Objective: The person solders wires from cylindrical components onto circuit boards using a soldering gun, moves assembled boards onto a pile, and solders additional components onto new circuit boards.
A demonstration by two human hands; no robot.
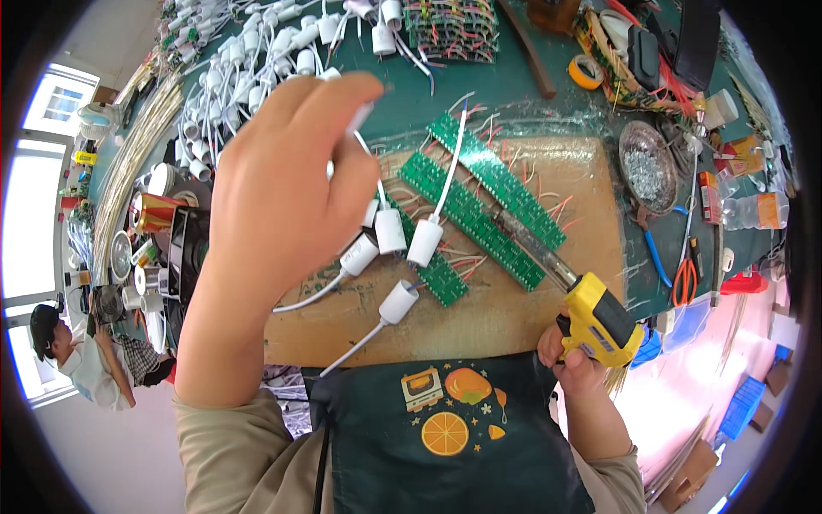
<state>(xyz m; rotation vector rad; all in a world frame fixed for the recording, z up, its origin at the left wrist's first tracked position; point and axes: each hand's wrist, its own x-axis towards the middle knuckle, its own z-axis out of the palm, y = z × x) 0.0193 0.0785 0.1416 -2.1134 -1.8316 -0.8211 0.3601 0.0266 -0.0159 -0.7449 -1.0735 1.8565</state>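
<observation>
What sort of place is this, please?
Probably an electronics workshop: green circuit boards, a heap of white wired sockets on the bench, and a yellow tool, apparently a soldering gun, in the right hand.

I see the green counter [479,86] bearing a worn brown board [497,325], heaped white lamp sockets [306,62], yellow tape [583,83] and a metal dish [640,134].

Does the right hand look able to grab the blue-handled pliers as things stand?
Probably not yet: the right hand grips the yellow pistol-shaped tool, which it would likely need to put down first. The blue-handled pliers lie to its right, their handles apparently uncovered.
</observation>
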